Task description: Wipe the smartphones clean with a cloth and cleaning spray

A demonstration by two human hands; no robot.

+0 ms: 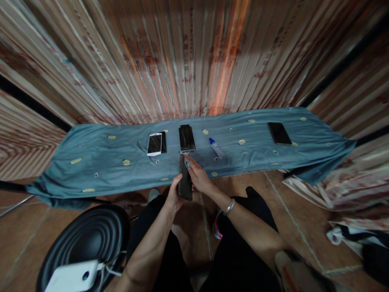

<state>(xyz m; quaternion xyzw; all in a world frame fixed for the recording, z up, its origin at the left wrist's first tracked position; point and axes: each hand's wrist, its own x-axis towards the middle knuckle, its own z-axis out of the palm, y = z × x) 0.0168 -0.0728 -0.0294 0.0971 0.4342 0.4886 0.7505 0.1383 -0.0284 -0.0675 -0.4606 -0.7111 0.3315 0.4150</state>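
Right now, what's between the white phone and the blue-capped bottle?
Head view: a dark device on the teal cloth, plus a dark item edging out beside the white phone.

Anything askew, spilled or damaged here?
Only mild untidiness: the cloth is rumpled, the bottle lies on its side rather than standing, and the white phone partly covers a dark phone. No obvious spill shows; the held phone is too dark to judge for damage.

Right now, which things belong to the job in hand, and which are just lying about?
Job, probably:
dark flat device in the left hand
grey item, perhaps cloth, in the right hand
clear blue-capped bottle
white-framed rectangular phone
black rectangular phone
black flat tablet-like device

Lying about, apparently:
white rectangular plastic device
round black ribbed seat
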